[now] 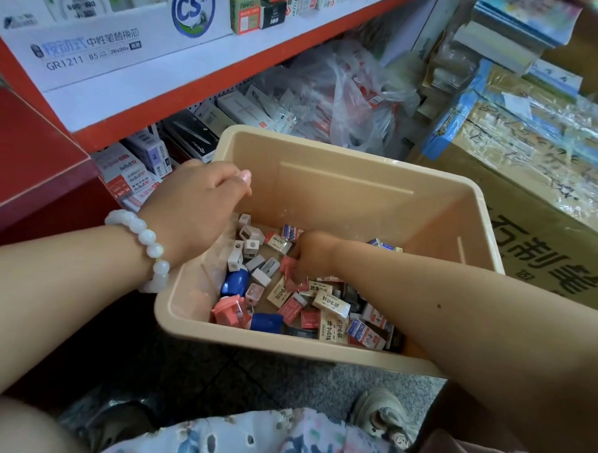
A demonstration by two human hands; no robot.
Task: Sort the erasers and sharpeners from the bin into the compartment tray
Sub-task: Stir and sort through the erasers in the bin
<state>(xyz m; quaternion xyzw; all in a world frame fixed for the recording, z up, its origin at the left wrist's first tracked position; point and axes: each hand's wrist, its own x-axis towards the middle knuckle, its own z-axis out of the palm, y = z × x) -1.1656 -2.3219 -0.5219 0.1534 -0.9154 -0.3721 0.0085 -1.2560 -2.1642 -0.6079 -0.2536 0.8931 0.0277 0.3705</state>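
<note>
Reaching into the beige bin (327, 179), the right hand (312, 252) pinches a pink sharpener (290, 272) among the loose erasers (330, 301). The left hand (202, 201) hovers over the bin's left rim, fingers curled round something small and pink, too hidden to name.

Your bare forearms, white bead bracelet (146, 245) on your left wrist; pale floral eyelet dress (247, 440); beige sneaker (381, 416)

soft even daylight; glare on plastic wrap (548, 134); wide-angle bending and blur toward edges
</note>
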